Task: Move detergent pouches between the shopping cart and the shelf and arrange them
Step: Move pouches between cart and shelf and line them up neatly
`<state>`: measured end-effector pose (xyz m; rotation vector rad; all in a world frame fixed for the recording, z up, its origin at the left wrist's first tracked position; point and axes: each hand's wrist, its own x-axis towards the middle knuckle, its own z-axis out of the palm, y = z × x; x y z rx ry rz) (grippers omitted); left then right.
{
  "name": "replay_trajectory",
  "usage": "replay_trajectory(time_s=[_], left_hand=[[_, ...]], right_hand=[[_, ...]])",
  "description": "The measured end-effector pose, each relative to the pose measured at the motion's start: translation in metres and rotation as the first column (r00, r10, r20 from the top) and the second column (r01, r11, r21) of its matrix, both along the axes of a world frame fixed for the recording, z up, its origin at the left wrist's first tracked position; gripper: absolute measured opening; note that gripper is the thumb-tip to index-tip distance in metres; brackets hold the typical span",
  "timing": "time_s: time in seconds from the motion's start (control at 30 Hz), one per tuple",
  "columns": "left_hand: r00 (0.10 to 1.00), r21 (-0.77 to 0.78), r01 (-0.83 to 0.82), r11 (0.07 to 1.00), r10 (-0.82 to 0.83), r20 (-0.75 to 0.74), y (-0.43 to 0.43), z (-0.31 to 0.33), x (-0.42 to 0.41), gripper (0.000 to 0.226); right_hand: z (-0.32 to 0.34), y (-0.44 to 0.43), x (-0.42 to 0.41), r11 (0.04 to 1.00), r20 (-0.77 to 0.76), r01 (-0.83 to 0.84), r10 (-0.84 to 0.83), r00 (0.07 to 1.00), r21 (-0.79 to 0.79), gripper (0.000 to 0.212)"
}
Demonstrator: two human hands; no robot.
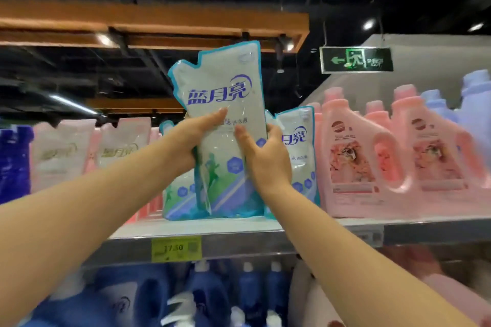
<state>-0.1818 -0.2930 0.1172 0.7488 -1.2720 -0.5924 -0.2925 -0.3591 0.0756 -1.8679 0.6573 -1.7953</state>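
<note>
Shop shelving under a dark ceiling fills the view, and the cart is out of sight. At the far left of the shelf [239, 225] stands one dark blue pack [14, 159], then two pale pouches [62, 156] in the front row (more may hide behind).

The left hand [196, 138] grips the left edge of the detergent pouch [220, 93], fingers pressed together across its front. That pouch stands upright, its base at or just above the shelf board; I cannot tell which. The right hand [265, 162] clasps the right edge, thumb flat on the front and fingers curled behind.

I count three blue-edged pouches: the held one, a half-hidden pouch [176, 194] behind it on the left, and a neighbour pouch [297, 141] touching it on the right. To seat it well, I would keep both edges gripped, square the base between those two and face the label forward.

Two pink jugs [353, 156] lead the row at right.
</note>
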Motion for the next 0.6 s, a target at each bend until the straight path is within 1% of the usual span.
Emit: replay_trajectory(time_s=[0.03, 0.1, 0.2, 0.27, 0.3, 0.33, 0.43, 0.5, 0.53, 0.6], left_hand=[[1.0, 0.017, -0.01, 1.0, 0.01, 0.002, -0.01, 0.0, 0.01, 0.049], [0.999, 0.03, -0.05, 0.998, 0.05, 0.019, -0.031, -0.005, 0.027, 0.058], [0.996, 0.032, -0.081, 0.996, 0.08, 0.03, -0.058, -0.023, 0.049, 0.069], [0.993, 0.056, -0.114, 0.992, 0.115, -0.006, -0.074, -0.034, 0.059, 0.088], [0.992, 0.075, -0.118, 0.99, 0.12, -0.024, -0.08, -0.037, 0.063, 0.098], [0.993, 0.093, -0.113, 0.989, 0.116, -0.03, -0.087, -0.039, 0.065, 0.102], [0.991, 0.116, -0.136, 0.984, 0.137, 0.007, -0.098, -0.038, 0.068, 0.098], [0.986, 0.118, -0.161, 0.98, 0.155, 0.055, -0.097, -0.036, 0.069, 0.095], [0.984, 0.135, -0.16, 0.978, 0.147, 0.099, -0.095, -0.036, 0.07, 0.095], [0.967, 0.225, -0.179, 0.958, 0.128, 0.221, -0.084, -0.04, 0.072, 0.089]], right_hand=[[-0.002, -0.011, 0.009, 1.0, -0.004, -0.028, 0.028, 1.0, 0.011, 0.058], [-0.008, -0.03, 0.024, 0.998, -0.023, -0.059, 0.06, 0.998, 0.025, 0.06], [-0.017, -0.055, 0.037, 0.996, -0.082, -0.09, 0.092, 0.992, 0.027, 0.061], [-0.021, -0.067, 0.04, 0.993, -0.152, -0.101, 0.108, 0.982, 0.053, 0.054], [-0.023, -0.073, 0.043, 0.992, -0.185, -0.097, 0.111, 0.976, 0.082, 0.052], [-0.024, -0.078, 0.044, 0.989, -0.211, -0.093, 0.115, 0.971, 0.113, 0.054], [-0.02, -0.088, 0.043, 0.987, -0.281, -0.047, 0.089, 0.956, 0.152, 0.065], [-0.013, -0.086, 0.031, 0.989, -0.33, 0.019, 0.031, 0.943, 0.148, 0.074], [-0.012, -0.081, 0.023, 0.991, -0.344, 0.044, 0.002, 0.939, 0.126, 0.08], [-0.017, -0.069, 0.008, 0.996, -0.414, 0.088, -0.079, 0.907, 0.001, 0.092]])
